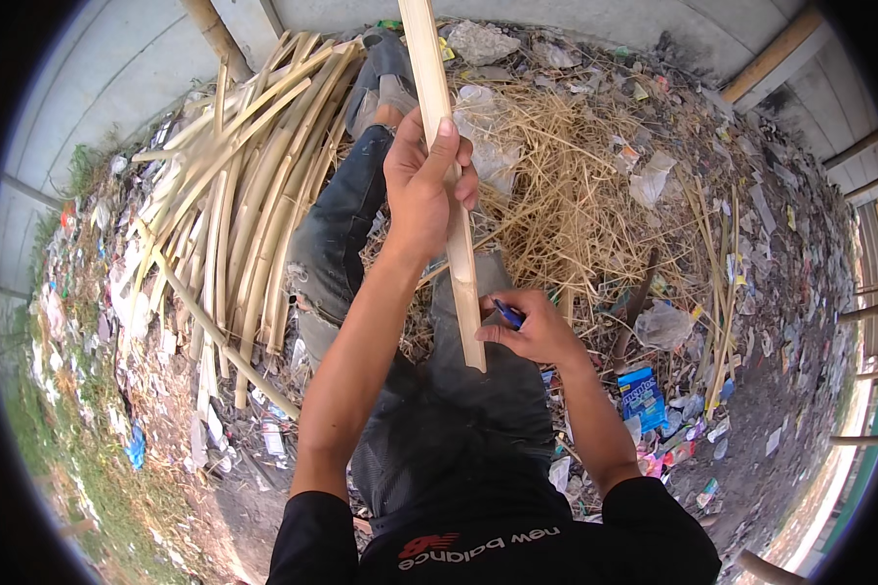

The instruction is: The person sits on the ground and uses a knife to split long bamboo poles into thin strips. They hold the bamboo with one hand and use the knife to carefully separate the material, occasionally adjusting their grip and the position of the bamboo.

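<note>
A split bamboo strip (463, 273) runs up and down the middle, pale on its face, with its near end over my right thigh. Around its upper part my left hand (421, 190) is closed, thumb laid along the edge. Lower down, my right hand (541, 331) is closed on a small dark-blue tool (507, 313), with its fingertips at the strip's right edge near the lower end. Fingers hide most of the tool, so its exact kind cannot be told.
Long split bamboo pieces (254, 205) lie heaped at the left, beside my outstretched left leg (346, 214). Ahead is a mound of straw-like shavings (576, 185). Litter covers the ground, including a blue packet (644, 398) at my right. A concrete wall (117, 68) stands behind.
</note>
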The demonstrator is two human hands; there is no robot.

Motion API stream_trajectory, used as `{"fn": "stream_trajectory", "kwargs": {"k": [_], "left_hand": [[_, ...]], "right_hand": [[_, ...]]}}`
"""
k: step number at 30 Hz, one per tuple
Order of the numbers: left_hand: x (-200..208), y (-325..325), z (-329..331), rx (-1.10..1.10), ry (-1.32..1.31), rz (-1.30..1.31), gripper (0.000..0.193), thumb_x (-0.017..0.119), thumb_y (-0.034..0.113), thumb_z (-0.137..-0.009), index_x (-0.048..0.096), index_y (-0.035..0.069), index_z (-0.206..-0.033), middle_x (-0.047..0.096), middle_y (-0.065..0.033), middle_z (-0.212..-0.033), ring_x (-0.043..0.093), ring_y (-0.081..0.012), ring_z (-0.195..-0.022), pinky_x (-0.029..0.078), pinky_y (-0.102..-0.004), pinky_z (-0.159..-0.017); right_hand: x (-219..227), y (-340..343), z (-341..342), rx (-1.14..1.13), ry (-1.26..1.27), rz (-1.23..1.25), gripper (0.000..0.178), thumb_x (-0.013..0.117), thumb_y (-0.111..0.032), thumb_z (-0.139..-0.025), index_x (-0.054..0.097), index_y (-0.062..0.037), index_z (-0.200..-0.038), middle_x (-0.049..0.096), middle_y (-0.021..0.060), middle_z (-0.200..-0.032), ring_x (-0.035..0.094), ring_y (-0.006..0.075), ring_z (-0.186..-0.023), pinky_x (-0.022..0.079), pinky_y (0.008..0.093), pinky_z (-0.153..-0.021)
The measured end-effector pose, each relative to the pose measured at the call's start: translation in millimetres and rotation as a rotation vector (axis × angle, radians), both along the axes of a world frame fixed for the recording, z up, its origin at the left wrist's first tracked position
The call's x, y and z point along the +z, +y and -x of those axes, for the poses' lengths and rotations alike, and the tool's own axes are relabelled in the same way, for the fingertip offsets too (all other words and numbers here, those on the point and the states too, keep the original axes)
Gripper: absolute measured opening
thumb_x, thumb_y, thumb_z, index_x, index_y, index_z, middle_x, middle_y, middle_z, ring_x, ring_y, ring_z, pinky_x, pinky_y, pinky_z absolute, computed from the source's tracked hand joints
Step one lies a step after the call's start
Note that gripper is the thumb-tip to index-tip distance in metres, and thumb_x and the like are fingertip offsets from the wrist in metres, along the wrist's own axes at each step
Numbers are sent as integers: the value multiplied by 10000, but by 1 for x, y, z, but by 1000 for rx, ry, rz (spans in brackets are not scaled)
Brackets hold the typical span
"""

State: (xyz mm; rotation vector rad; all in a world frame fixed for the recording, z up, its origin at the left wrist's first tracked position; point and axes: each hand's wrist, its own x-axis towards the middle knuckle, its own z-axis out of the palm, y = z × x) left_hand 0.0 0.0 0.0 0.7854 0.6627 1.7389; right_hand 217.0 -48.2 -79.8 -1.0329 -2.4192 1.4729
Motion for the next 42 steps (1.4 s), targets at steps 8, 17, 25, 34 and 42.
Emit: {"fn": "stream_trajectory", "kwargs": {"k": [8, 17, 25, 34, 42], "left_hand": [[-20, 15, -34, 265, 222, 50, 210, 596, 200, -1040, 479, 48, -1125, 585, -34, -792, 514, -81, -534, 417, -228, -462], [-29, 25, -46, 361, 383, 100, 296, 599, 202, -1032, 508, -7, -1221, 625, -43, -765, 554, -74, -582, 451, -250, -508], [-42, 39, -50, 360, 451, 95, 285, 595, 193, -1033, 487, 24, -1234, 592, -28, -809, 500, -47, -532, 399, -217, -444], [-46, 41, -50, 334, 438, 124, 287, 608, 208, -1029, 486, 29, -1218, 592, -30, -799, 501, -47, -530, 404, -224, -441], [-48, 44, -52, 311, 428, 100, 280, 608, 198, -1028, 483, 27, -1212, 593, -27, -783, 510, -50, -537, 406, -224, -444]], "right_hand": [[10, -2, -12, -276, 160, -265, 271, 585, -276, -1025, 549, -17, -1095, 636, 176, -968, 636, 354, -826, 476, 426, -713], [17, -2, -21, -187, -59, -658, 273, 650, -348, -972, 668, -76, -979, 654, 108, -712, 652, 331, -623, 491, 432, -545], [15, 23, -19, -94, -90, -860, 292, 666, -372, -950, 661, -89, -878, 657, 79, -677, 653, 302, -571, 503, 416, -505], [6, 26, -19, -83, -121, -942, 295, 686, -371, -934, 631, -102, -825, 610, 59, -627, 637, 278, -541, 500, 399, -497], [12, 32, -20, -54, -106, -977, 307, 701, -393, -918, 634, -114, -809, 600, 41, -622, 635, 256, -534, 493, 385, -472]]}}
